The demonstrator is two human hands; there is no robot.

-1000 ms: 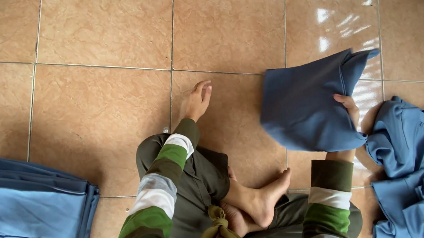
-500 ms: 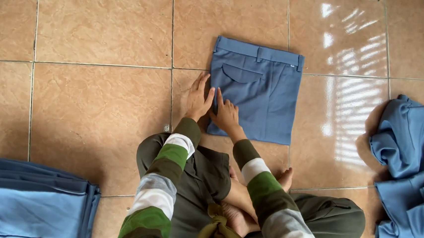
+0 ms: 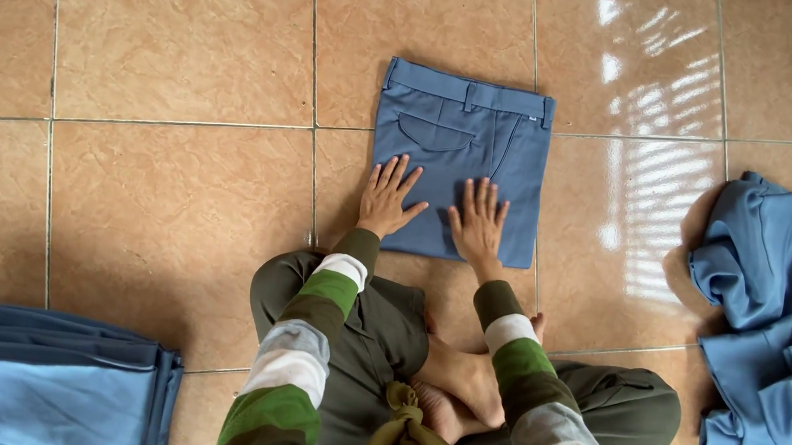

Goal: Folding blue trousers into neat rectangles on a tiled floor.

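A folded pair of blue trousers (image 3: 462, 134) lies flat on the tiled floor in front of me, waistband at the far edge, pocket facing up. My left hand (image 3: 386, 199) rests palm down on its near left corner, fingers spread. My right hand (image 3: 478, 221) presses flat on the near middle of the fabric, fingers apart. Both arms wear green, white and grey striped sleeves. I sit cross-legged, bare feet tucked in front.
A stack of folded blue garments (image 3: 46, 379) sits at the lower left. A loose heap of unfolded blue clothing (image 3: 770, 323) lies at the right edge. Tan floor tiles (image 3: 177, 170) with grout lines surround me.
The blue trousers, held up folded by my right hand a second ago, now lie flat on the floor. Both hands have spread apart and pressed down on them.
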